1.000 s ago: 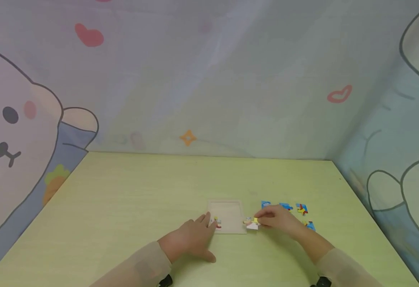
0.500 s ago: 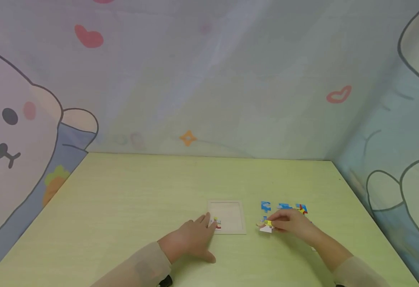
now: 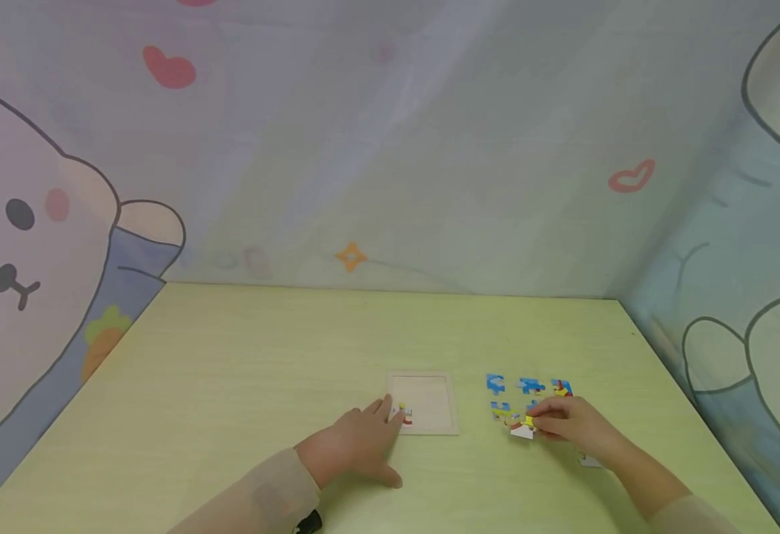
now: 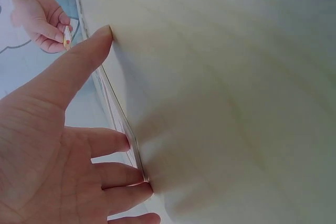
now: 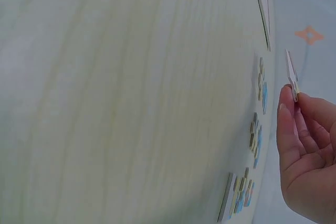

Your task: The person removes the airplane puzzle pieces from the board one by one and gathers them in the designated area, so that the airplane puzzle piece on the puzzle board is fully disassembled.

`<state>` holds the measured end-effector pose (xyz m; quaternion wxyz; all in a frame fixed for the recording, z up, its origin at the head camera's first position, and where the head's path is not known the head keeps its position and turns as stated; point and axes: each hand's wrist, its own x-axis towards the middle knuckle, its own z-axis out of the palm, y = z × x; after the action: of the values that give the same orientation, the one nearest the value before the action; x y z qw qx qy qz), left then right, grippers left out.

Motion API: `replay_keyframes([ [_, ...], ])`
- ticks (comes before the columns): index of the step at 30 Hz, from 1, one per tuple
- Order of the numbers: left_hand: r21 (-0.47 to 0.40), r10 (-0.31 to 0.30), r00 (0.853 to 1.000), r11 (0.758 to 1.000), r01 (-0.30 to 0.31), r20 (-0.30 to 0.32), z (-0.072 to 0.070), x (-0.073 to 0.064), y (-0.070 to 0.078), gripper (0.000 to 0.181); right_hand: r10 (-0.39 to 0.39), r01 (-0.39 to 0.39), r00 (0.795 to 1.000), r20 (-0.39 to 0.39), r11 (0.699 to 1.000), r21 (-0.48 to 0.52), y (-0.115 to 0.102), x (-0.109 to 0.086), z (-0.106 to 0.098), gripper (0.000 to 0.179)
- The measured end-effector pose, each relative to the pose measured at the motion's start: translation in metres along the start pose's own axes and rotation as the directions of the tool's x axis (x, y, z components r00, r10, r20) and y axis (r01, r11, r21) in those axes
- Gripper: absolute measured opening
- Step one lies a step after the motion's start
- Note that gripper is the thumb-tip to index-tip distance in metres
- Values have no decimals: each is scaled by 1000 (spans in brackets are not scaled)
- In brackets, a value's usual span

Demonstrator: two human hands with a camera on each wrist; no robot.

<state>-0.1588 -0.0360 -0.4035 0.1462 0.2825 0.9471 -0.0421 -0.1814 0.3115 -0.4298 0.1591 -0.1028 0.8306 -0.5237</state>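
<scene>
My right hand (image 3: pixel 573 426) pinches a jigsaw puzzle piece (image 3: pixel 522 430), white with some yellow, between thumb and fingertips. In the right wrist view the held piece (image 5: pixel 291 72) stands edge-on, raised off the table. My left hand (image 3: pixel 359 445) lies with straight, spread fingers at the left side of a square puzzle tray (image 3: pixel 455 415). Its fingertips touch the tray's edge in the left wrist view, thumb (image 4: pixel 84 64) apart from the other fingers. One small piece with red and yellow (image 3: pixel 406 417) sits in the tray's lower left corner, partly hidden by those fingers.
Right of the tray lie several loose pieces: a blue one (image 3: pixel 495 383), another blue one (image 3: pixel 531 386), a red, yellow and blue one (image 3: pixel 562 387) and a yellow-blue one (image 3: pixel 500 410). A white-edged piece (image 3: pixel 590 461) shows beneath the right forearm. A printed curtain (image 3: pixel 390 148) stands behind the table.
My right hand has carried the pinched piece rightward, away from the tray's right edge to over the loose pieces. My left hand has stayed in place.
</scene>
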Motion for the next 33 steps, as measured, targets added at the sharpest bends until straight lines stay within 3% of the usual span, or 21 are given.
replay_keyframes([
  [17,-13,-2,1000,1000,2,10,1,1,0,96,-7,8,999,39,999,-39,11,-12,-14,22],
  [27,-52,-7,1000,999,8,20,0,1,-1,96,-10,19,999,42,980,-199,12,-17,-19,18],
  [33,-46,-5,1000,999,6,17,0,1,-1,97,-30,46,997,72,970,-239,14,-20,-22,16],
])
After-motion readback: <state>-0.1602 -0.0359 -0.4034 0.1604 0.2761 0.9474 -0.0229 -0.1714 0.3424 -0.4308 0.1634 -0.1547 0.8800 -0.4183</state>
